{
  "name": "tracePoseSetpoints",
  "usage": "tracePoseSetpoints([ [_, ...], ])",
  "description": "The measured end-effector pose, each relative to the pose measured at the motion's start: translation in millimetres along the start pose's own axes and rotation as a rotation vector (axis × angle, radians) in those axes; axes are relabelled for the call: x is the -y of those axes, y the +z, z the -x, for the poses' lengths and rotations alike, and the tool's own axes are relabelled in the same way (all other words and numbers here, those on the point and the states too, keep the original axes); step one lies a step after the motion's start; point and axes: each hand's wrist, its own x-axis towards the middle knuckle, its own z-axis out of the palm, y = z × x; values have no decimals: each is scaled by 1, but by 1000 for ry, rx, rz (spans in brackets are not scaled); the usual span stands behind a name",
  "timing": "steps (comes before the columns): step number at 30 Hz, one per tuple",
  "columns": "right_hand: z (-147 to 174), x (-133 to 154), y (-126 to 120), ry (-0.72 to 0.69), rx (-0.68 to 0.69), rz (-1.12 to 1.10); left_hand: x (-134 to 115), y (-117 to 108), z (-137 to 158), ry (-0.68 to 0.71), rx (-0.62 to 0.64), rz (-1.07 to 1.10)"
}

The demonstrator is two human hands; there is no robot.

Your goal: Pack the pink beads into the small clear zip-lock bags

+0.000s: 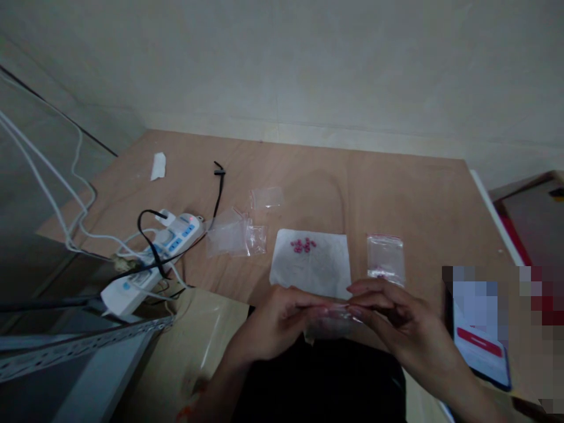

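Observation:
A clear plastic zip bag [333, 325] hangs between my two hands near the table's front edge. My left hand [288, 314] pinches its top edge on the left, and my right hand [392, 311] pinches the same edge on the right. Just beyond them lies a sheet of white paper [308, 276] with a small cluster of pink-red pieces [303, 245] on it. Right of the paper, another zip bag [386, 256] lies flat, with something small and reddish at its lower end, partly behind my right fingers.
More clear bags [233, 235] lie left of the paper, with a small bag [267, 198] behind them. A white power strip [154, 264] with tangled cables sits at the left edge. A phone [480, 335] lies at the right. A white scrap [158, 166] is at the back left.

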Motion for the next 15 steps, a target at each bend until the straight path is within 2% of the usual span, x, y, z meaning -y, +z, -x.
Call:
tracePoseSetpoints([
  [1, -2, -2, -7, -15, -24, 37, 1, -11, -1, -6, -25, -28],
  [2, -6, -4, -15, -32, -56, 72, 4, -25, -3, -13, -124, -82],
  [3, -11, -7, -26, -48, -99, 106, 7, -41, -8, -30, -277, -163],
  [5, -24, -17, -48, -70, -173, 175, 17, -78, -22, -105, -727, -419],
  [6, -33, -24, -60, -72, -203, 215, 22, -96, -32, -180, -882, -586],
  [7, -42, -32, -70, -63, -217, 260, 27, -113, -42, -273, -962, -748],
  [9, -59, -49, -86, -6, -236, 361, 34, -142, -62, -501, -894, -953],
  [12, -77, -68, -99, 70, -302, 563, 42, -164, -83, -575, -818, -984],
  [15, -80, -72, -101, 57, -413, 703, 46, -172, -88, -566, -743, -978],
])
